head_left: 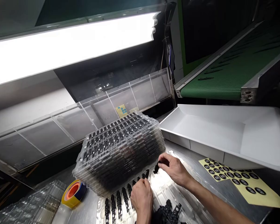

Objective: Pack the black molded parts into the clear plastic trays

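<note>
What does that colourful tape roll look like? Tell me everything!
The tape roll is thick and round, yellow and blue outside, with orange around its middle hole. The tape looks like smooth plastic. It sits on the shiny metal table, between the clear trays and the tall tray stack. Nobody is touching it. I can't tell if it touches the stack.

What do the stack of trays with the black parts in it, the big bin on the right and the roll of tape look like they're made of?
Clear ribbed tray stack: probably thin glossy plastic; see-through with bright glints.
Large white rectangular bin: likely smooth satin plastic, with even colour and soft sheen.
Yellow-and-blue tape roll: apparently glossy plastic film; core material unclear.
</note>
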Demonstrator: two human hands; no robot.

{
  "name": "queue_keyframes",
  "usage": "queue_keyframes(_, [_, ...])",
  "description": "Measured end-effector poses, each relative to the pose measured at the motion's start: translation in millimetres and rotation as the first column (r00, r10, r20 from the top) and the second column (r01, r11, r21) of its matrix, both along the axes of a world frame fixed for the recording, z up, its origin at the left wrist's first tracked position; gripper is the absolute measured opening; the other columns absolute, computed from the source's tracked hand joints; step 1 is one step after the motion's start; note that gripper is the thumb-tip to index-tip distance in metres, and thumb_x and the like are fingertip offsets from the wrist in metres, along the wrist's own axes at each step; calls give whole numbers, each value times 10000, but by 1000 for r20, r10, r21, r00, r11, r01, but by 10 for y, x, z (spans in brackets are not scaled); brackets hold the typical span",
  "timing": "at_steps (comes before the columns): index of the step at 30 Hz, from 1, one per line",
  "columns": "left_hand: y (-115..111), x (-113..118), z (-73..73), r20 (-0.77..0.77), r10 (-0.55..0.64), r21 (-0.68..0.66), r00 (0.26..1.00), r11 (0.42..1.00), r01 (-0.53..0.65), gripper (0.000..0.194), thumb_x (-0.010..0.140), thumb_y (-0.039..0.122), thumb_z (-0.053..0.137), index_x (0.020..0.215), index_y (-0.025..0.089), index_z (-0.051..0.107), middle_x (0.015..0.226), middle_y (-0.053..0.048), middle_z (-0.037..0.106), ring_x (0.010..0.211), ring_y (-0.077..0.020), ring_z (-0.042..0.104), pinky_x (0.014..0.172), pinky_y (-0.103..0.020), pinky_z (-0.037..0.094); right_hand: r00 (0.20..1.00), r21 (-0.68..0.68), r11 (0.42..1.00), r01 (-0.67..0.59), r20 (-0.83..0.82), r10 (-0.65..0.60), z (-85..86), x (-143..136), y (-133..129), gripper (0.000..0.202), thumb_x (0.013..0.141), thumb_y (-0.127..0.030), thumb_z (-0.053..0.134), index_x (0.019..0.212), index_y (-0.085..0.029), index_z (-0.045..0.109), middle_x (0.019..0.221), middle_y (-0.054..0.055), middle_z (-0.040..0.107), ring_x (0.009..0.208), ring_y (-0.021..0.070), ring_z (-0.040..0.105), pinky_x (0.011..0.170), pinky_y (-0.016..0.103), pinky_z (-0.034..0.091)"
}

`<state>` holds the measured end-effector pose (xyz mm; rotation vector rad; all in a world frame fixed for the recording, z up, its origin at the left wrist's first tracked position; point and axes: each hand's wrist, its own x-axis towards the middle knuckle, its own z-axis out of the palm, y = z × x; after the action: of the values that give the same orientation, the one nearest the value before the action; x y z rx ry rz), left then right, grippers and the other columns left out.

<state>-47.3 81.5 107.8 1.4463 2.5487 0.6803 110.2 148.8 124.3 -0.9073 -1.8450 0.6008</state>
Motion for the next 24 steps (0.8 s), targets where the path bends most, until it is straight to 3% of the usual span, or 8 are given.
queue_keyframes(4, [58,45,32,-25,11,-67,1000,998,-13,455,889,359,294,795,215,715,948,-176,747,912,-359,685,723,-419,440,997,157,988,-9,77,-3,-114,-55,93,175,905,-178,429,961,-200,593,929,32,643,823,166,597,742,271,463])
queue_keyframes(8, [123,45,85,-8,-10,-134,1000,991,9,415,868,299,317,784,195,710,983,-190,742,925,-345,690,708,-408,452,949,275,947,-168,305,80,-349,-98,220,269,908,-105,382,854,-191,632,880,37,639,784,163,582,698,261,428])
queue_keyframes(12, [201,32,92,13,-69,-214,998,974,70,343,881,331,405,835,166,702,978,-167,743,920,-291,693,741,-402,481,855,314,906,-285,509,93,-494,-94,266,213,832,-72,466,794,-185,643,885,50,652,790,183,564,691,279,400])
queue_keyframes(19, [330,77,22,-7,-162,-292,987,944,153,321,922,413,481,904,163,682,953,-89,738,870,-194,692,779,-369,519,776,301,916,-267,630,19,-494,-71,161,259,774,-14,438,791,-156,655,861,89,649,771,201,549,666,308,384])
queue_keyframes(24, [282,117,74,-117,-197,-268,973,950,160,406,938,398,399,920,128,702,976,-172,733,911,-277,696,783,-428,503,775,260,913,-315,626,89,-459,-11,104,247,739,-43,506,851,-184,676,942,49,677,874,204,569,770,322,417])
